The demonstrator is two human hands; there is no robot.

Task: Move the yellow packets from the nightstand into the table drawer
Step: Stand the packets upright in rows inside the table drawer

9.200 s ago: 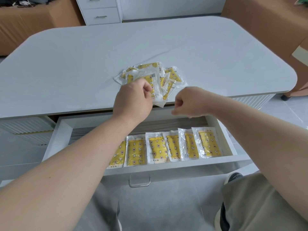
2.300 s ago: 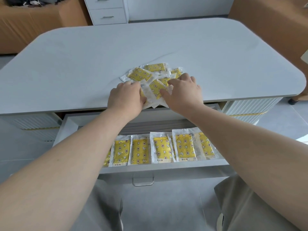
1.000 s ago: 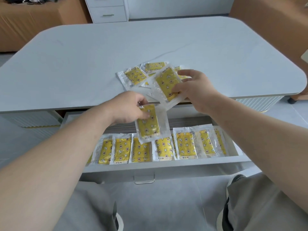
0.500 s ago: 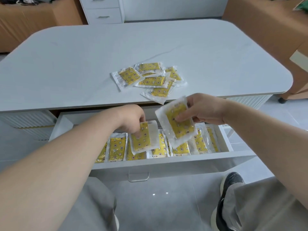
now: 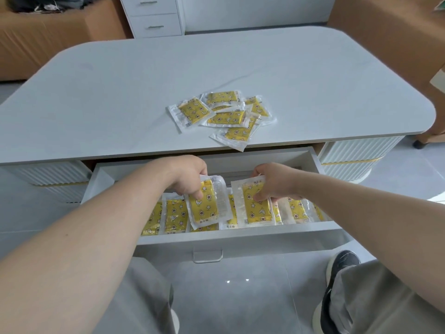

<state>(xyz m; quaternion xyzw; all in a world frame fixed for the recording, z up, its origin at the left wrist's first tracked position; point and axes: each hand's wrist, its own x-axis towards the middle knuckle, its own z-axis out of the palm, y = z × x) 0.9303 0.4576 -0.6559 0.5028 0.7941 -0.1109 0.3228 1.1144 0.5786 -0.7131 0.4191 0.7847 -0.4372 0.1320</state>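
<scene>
1. Holding one yellow packet (image 5: 204, 203) by its upper end, the left hand (image 5: 186, 175) is pinched shut on it over the open drawer (image 5: 237, 238); the packet hangs tilted above the row of packets in the drawer (image 5: 174, 214).
2. Second held packet (image 5: 254, 204): gripped by the right hand (image 5: 274, 182), fingers closed on its upper right part, its lower edge at or near the row; contact with the row cannot be told.
3. Row in drawer: yellow packets in clear wrappers, lined along the front edge, overlapping. The middle ones are largely covered by the two held packets and the left end by the left forearm, so the count cannot be made out.
4. Loose pile of packets (image 5: 225, 116): on the desk (image 5: 120, 92) near its front edge, overlapping at mixed angles; the nearest one juts slightly past the edge above the drawer.
5. Drawer: pulled out below the desk's front edge, clear handle (image 5: 207, 256) on its front. The rear interior is shaded and partly hidden by both hands.
6. Surroundings: white drawer unit (image 5: 154, 16) beyond the far edge of the desk; brown furniture at both far corners, cut off; grey trousers and one dark shoe (image 5: 339, 273) below.
</scene>
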